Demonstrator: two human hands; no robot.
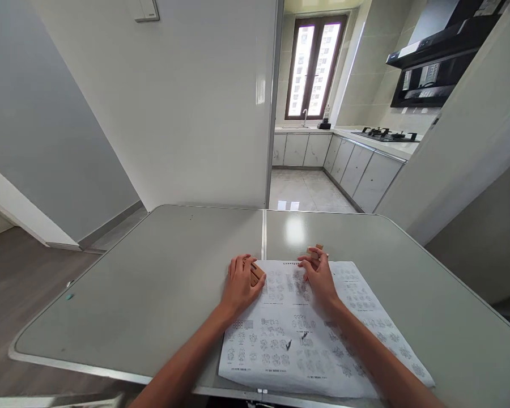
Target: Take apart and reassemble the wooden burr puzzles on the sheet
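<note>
A large white instruction sheet (pixel 306 334) printed with many small diagrams lies on the grey folding table (pixel 153 283). My left hand (pixel 240 283) rests at the sheet's top left corner, fingers curled over a few brown wooden pieces (pixel 257 273). My right hand (pixel 318 275) is at the sheet's top edge and holds a small wooden piece (pixel 315 250) between its fingertips. Two black tick marks (pixel 295 340) sit on the sheet's lower half.
A metal seam (pixel 264 232) runs down the table's middle. A small teal speck (pixel 69 296) lies near the left edge. Beyond the table a white wall stands, and an open doorway shows a kitchen with cabinets (pixel 357 167), a hob and a window.
</note>
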